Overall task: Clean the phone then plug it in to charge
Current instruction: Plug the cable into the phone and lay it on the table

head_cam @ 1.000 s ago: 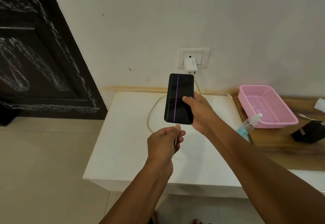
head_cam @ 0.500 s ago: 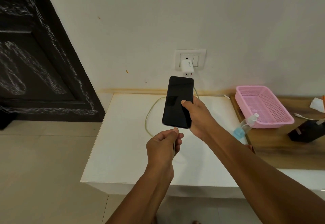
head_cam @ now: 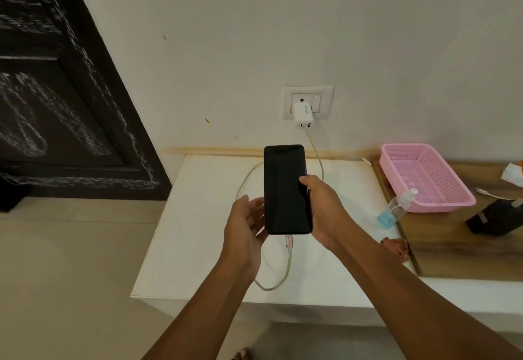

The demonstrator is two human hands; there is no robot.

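A black phone (head_cam: 285,190) with a dark screen is held upright over the white table (head_cam: 192,246). My right hand (head_cam: 322,209) grips its right edge, thumb on the screen. My left hand (head_cam: 244,226) cups the phone's left edge and back, fingers spread. A white cable (head_cam: 287,266) has its plug seated in the phone's bottom port and loops down, then runs behind the phone up to the white charger (head_cam: 302,115) in the wall socket (head_cam: 308,102).
A pink basket (head_cam: 424,178) sits on the wooden counter (head_cam: 452,246) at right, with a clear spray bottle (head_cam: 396,208) of blue liquid leaning beside it. A black object (head_cam: 495,218) lies farther right. A dark door (head_cam: 56,91) stands at left.
My left hand has let go of the cable plug, which now sits in the phone's bottom port, and has moved up to the phone's left side. The phone is lower.
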